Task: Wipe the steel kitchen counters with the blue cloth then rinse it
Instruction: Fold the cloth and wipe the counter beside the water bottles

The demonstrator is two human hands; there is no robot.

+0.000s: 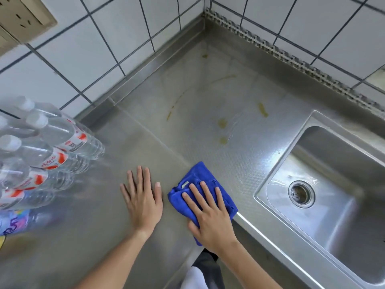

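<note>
Now, from the head view, my right hand (pixel 210 213) lies flat on the blue cloth (pixel 200 190), fingers straight and a little spread, pressing it on the steel desk (pixel 208 105) in the lower middle of the frame. The cloth is folded into a thick pad and sits near the front edge of the desk, just left of the sink (pixel 325 188). My left hand (pixel 143 199) rests just beside it on the bare steel, also flat with fingers spread, holding nothing; I think it only supports me.

As I judge it, the wiping is at an early stage. Above the cloth, toward the middle of the frame, several yellowish stains (pixel 222 123) remain on the desk, and a long thin curved mark (pixel 179 99) runs toward the corner of the tiled wall (pixel 104 55). Near the stains there is a wet shine, so some part is maybe already wiped, but I cannot tell this surely. The far corner and the strip along the wall look not yet cleaned.

At the left edge of the frame stands a pack of water bottles (pixel 41 147), blurred; the steel under it cannot be reached unless it is moved.

The rinsing is left for the end, and the sink is dry-looking and close at the right.
</note>
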